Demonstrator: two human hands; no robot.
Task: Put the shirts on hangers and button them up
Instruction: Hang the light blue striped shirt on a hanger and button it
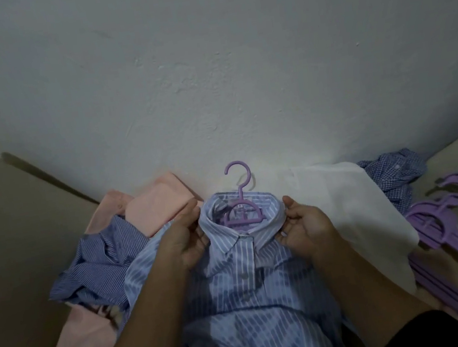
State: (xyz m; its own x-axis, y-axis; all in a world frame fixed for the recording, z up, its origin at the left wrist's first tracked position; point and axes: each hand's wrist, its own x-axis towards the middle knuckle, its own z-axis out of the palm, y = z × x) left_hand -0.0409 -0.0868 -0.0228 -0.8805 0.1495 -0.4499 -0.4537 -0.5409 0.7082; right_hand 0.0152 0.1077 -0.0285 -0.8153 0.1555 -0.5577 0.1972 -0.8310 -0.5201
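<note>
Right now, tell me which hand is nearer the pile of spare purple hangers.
Right. The right hand pinches the striped shirt collar on the side toward the spare hangers; the left hand grips the collar's opposite side, farther away.

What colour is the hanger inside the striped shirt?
Light purple hanger, seen in the head view.

left flank: blocked by crumpled striped shirt (98, 261) and pink shirt (155, 205) | right flank: covered by white shirt (345, 203), spare purple hangers (450, 229) stacked beyond | far side: closed by wall (206, 72) | bare surface (8, 236) left open at far left
</note>
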